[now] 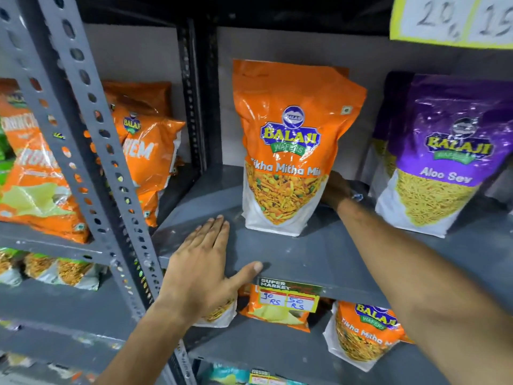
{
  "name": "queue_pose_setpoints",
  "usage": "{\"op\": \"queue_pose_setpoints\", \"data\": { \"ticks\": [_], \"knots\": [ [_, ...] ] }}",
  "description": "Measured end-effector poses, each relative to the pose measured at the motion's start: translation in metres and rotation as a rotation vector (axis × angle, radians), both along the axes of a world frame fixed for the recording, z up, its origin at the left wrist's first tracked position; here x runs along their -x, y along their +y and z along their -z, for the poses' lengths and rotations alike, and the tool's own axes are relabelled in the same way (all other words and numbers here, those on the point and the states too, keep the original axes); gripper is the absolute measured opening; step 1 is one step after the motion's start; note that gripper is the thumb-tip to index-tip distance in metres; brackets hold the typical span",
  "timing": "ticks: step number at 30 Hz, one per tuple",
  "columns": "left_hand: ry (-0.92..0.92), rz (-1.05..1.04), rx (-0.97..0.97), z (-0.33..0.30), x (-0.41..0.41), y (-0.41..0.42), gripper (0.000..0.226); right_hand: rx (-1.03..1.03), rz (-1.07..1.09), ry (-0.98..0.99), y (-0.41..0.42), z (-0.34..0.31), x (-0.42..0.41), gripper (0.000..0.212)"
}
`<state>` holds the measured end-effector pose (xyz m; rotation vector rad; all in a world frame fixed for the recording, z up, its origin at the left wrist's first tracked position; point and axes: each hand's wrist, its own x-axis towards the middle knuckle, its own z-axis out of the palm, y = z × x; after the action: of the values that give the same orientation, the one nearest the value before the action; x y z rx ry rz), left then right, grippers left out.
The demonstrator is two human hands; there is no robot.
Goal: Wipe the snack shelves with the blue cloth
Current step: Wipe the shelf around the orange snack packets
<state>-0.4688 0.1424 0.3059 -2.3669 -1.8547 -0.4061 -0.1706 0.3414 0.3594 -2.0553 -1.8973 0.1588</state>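
The grey metal shelf [319, 254] runs across the middle of the head view. My left hand [205, 257] lies flat on its front edge, fingers spread, thumb over the lip, holding nothing. My right hand [334, 190] reaches deep onto the shelf, just right of and partly behind an upright orange Tikha Mitha Mix pouch [288, 151]. Its fingers are hidden by the pouch. A small piece of the blue cloth [357, 196] shows beside the wrist, on the shelf, under the hand.
A purple Aloo Sev pouch [441, 157] stands right of my right arm. Orange snack bags [150, 162] fill the left bay behind a perforated grey upright [83, 129]. More pouches [363, 334] sit on the shelf below, under a price tag [288, 295].
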Motion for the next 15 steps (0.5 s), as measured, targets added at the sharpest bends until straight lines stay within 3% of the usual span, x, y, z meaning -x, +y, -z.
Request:
{"op": "queue_pose_setpoints", "data": {
  "ticks": [4,15],
  "knots": [
    [-0.006,0.003,0.003,0.000,0.000,0.000,0.125,-0.002,0.039,-0.132,-0.030,0.002,0.008,0.045],
    [-0.003,0.010,0.043,-0.003,0.001,-0.005,0.128,-0.040,0.031,-0.115,-0.138,0.028,0.003,0.046]
  ]
}}
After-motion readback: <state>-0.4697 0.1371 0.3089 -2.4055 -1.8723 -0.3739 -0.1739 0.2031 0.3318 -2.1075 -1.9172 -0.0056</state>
